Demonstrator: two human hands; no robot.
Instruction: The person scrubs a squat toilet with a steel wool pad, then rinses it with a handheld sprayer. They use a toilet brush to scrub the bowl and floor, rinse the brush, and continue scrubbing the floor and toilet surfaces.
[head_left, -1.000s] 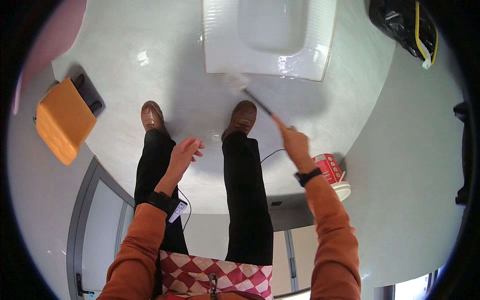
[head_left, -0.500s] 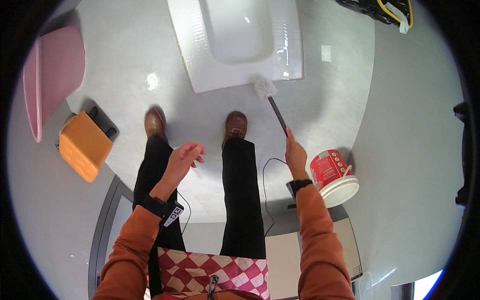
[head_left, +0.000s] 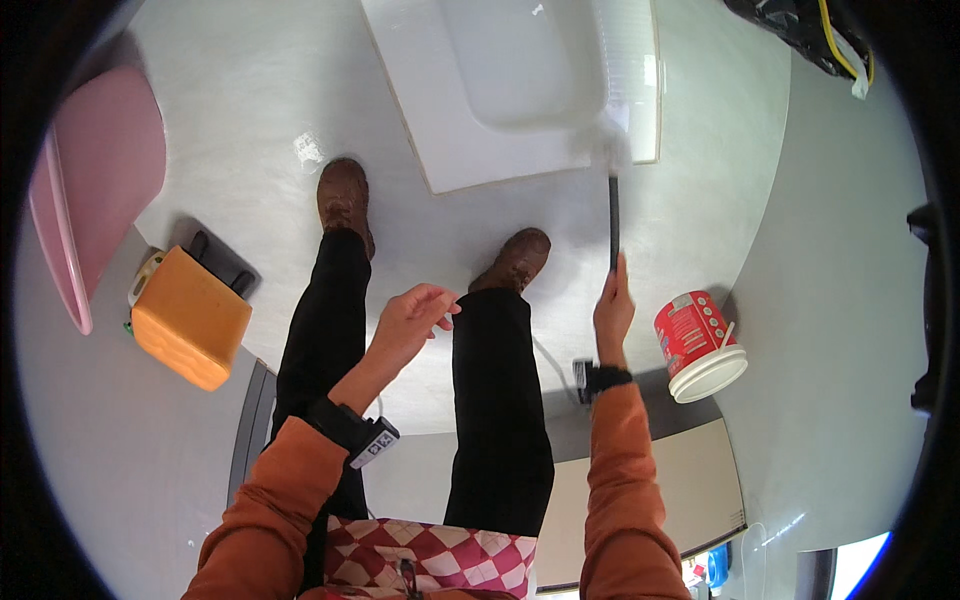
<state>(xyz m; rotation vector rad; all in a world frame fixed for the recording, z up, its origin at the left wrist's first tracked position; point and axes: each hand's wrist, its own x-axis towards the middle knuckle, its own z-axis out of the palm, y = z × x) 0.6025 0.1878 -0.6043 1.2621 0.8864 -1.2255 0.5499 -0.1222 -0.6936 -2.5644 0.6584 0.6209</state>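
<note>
My right hand is closed round the dark handle of a toilet brush. Its white bristle head, smeared by motion, is over the near right part of a white squat toilet; whether it touches the surface I cannot tell. Nothing is in my left hand, which hangs in front of my legs with loosely bent fingers slightly apart.
A red bucket with a white rim is at the right. On the left are a pink basin and an orange jug. A black bag sits at the far right. My brown shoes are before the toilet.
The brush has swung from the toilet's near edge up and right onto its near right part. My left foot has stepped forward and my view has shifted left.
</note>
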